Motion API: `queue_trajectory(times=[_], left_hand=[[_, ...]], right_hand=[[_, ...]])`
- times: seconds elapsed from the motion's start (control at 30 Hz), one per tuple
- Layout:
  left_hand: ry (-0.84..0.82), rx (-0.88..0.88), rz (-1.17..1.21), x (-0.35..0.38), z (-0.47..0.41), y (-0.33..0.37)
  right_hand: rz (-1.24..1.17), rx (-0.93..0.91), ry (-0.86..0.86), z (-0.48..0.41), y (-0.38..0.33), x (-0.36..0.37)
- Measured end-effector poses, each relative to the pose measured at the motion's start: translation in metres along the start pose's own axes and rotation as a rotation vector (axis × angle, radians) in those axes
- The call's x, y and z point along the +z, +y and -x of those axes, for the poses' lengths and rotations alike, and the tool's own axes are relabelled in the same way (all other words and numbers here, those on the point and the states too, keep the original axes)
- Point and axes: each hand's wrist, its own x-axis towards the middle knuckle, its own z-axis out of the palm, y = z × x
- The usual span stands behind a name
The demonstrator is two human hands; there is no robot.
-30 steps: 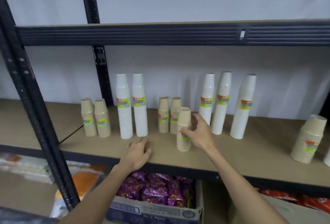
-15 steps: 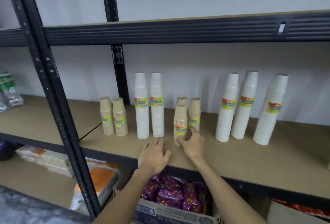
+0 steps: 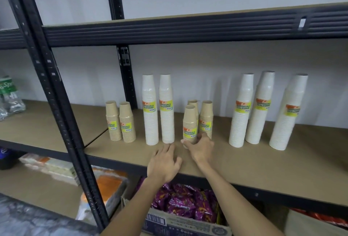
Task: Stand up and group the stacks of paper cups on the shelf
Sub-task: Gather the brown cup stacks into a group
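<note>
Brown paper cup stack point(image 3: 190, 121) stands upright on the shelf point(image 3: 244, 162), its base pinched between the thumb and curled fingers of the right hand point(image 3: 200, 148). Two more brown stacks point(image 3: 206, 117) stand just behind those fingers. The left hand point(image 3: 165, 162) lies flat on the shelf, fingers loosely spread, fingertips just short of a tall white stack point(image 3: 166, 107).

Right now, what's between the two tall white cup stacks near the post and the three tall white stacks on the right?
Head view: three short brown paper cup stacks; the right hand grips the front stack at its base.
</note>
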Motion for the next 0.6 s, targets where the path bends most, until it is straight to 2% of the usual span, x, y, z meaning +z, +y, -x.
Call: queue_trajectory(times=[0.6], left_hand=[[-0.005,0.004,0.004,0.0002,0.0004,-0.0008]], right_hand=[[0.041,0.022,0.025,0.0001,-0.0023,0.0015]])
